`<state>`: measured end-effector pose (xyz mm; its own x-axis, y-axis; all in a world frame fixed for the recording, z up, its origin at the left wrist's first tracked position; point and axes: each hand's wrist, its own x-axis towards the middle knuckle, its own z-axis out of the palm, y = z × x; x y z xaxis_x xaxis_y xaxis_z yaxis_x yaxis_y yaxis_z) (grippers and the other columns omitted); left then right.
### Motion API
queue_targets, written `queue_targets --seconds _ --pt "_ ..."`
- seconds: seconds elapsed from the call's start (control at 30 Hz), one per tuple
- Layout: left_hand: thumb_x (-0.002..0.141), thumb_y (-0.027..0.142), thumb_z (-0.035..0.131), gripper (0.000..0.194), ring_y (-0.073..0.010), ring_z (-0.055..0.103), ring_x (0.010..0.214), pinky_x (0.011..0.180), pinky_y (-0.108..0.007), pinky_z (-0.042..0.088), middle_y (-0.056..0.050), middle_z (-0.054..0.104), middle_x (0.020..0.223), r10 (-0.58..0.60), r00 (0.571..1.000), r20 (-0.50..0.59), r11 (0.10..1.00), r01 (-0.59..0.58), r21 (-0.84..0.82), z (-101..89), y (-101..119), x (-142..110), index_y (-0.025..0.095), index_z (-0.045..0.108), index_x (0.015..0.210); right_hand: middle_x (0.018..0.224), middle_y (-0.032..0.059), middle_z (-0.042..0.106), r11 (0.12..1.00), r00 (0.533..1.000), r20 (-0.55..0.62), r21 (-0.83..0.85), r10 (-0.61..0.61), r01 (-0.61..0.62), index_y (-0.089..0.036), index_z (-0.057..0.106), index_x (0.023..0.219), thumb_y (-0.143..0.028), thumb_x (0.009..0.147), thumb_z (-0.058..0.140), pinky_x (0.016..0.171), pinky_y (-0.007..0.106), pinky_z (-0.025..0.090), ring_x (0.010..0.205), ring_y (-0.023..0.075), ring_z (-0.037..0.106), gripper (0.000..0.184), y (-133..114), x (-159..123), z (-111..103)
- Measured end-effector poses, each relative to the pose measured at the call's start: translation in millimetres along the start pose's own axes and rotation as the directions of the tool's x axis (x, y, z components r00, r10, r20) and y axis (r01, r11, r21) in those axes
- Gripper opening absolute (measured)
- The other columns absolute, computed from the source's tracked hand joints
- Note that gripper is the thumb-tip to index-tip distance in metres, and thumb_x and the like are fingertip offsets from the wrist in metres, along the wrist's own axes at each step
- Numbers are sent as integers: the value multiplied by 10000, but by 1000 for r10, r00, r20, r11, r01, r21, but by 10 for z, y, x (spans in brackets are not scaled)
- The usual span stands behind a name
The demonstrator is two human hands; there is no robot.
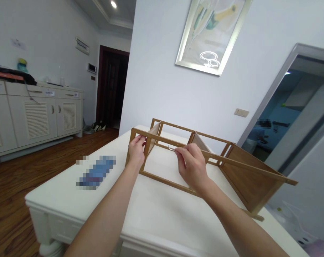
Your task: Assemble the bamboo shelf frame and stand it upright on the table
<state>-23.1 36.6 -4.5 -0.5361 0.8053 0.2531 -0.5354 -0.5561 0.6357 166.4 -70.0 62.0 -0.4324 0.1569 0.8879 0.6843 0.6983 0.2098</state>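
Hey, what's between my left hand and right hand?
Head view: part of a wooden rail and panel, plus the thin curved piece your right hand holds.

The white, smooth-topped table [162, 217] offers open room at lower centre, between the forearms. At left, a pixelated blue patch [97, 171] interrupts the tabletop. The brown, open-sided wooden frame [164, 181] bars the centre with rails and crosspieces; gaps open between them. Its broad brown wooden panel [252, 178] blocks passage at right.
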Motion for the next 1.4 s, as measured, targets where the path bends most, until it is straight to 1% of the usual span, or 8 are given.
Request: queue_targets --seconds 0.17,0.33,0.57,0.7,0.87,1.0,1.27,1.4 --pt "762 314 660 180 -145 538 816 806 -303 421 -3 572 857 346 922 -171 886 -262 382 112 70 -318 192 566 853 788 37 570 993 992 -65 -38 112 -115 -216 664 976 -142 884 561 636 311 461 732 164 542 157 374 -493 -519" --pt "844 280 587 91 -170 524 841 815 -313 424 -8 539 854 510 802 312 636 -595 491 603 113 -1016 216 523 845 793 43 566 958 949 -207 -111 239 -266 -227 683 947 -170 878 577 626 326 481 736 172 549 138 622 -839 -964" --pt "848 184 541 74 -218 572 903 830 -369 443 -53 606 905 416 363 834 408 -894 186 1592 -223 -1793 217 532 913 850 50 646 913 881 -374 -167 291 -373 -225 659 952 -167 904 542 749 372 495 833 196 580 139 1049 -1232 -1417" --pt "857 192 530 124 -237 581 971 869 -382 436 -78 633 987 223 208 952 348 -929 121 2110 -509 -2138 209 537 980 864 43 652 875 812 -501 -194 300 -443 -217 628 968 -168 923 516 786 364 485 856 187 577 130 1384 -1502 -1644" --pt "852 251 553 196 -267 592 992 874 -393 437 -113 644 1020 -13 182 983 274 -945 178 2680 -871 -2499 178 559 1035 887 61 612 792 660 -676 -185 328 -582 -193 589 957 -226 960 442 798 365 466 870 189 550 151 1860 -1783 -1785" --pt "867 319 544 266 -286 627 980 813 -378 445 -143 659 1041 -168 160 973 190 -963 191 2973 -1068 -2706 163 575 1079 894 59 584 769 602 -732 -173 317 -616 -194 561 966 -244 976 402 775 357 458 858 187 538 167 2066 -1972 -1760" --pt "937 498 409 412 -263 664 786 674 -332 404 -134 700 827 -161 269 950 -13 -963 270 2992 -1247 -2872 161 645 922 872 60 569 755 657 -679 -230 328 -614 -207 574 988 -238 979 395 779 367 427 857 198 510 182 2083 -2242 -1787" --pt "943 506 403 424 -254 658 791 681 -325 384 -136 702 840 -132 263 956 -20 -965 262 2967 -1302 -2867 162 648 913 856 54 554 753 655 -667 -209 357 -624 -210 591 964 -244 977 414 776 355 422 849 194 492 181 2066 -2246 -1795"
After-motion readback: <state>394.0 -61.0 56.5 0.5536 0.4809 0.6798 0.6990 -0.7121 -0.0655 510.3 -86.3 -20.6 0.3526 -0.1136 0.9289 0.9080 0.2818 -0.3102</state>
